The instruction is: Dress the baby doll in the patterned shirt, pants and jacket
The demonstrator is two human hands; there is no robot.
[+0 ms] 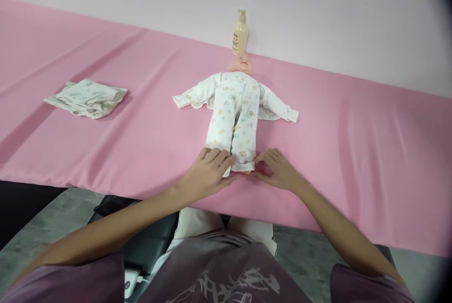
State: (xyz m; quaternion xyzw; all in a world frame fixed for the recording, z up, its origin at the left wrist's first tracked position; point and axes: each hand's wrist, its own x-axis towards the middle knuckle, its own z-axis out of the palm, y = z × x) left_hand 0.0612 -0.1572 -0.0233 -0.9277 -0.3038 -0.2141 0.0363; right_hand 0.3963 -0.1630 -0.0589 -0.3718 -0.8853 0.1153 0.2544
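Both arms are sticking out ahead of the purple shirt (226, 270). The left arm (141, 220) is slanting inward from the shirt's left side, and the left wrist (176, 195) is lying nearly straight. The left hand (205, 176) is showing its back ahead of the shirt, with its fingers (213, 155) bending over and its thumb lying below them. The right arm (339, 227) is slanting inward from the shirt's right side. The right hand (278, 171) is making a curve ahead of the shirt, and a gap is showing between its thumb and fingers. The two hands are not touching.
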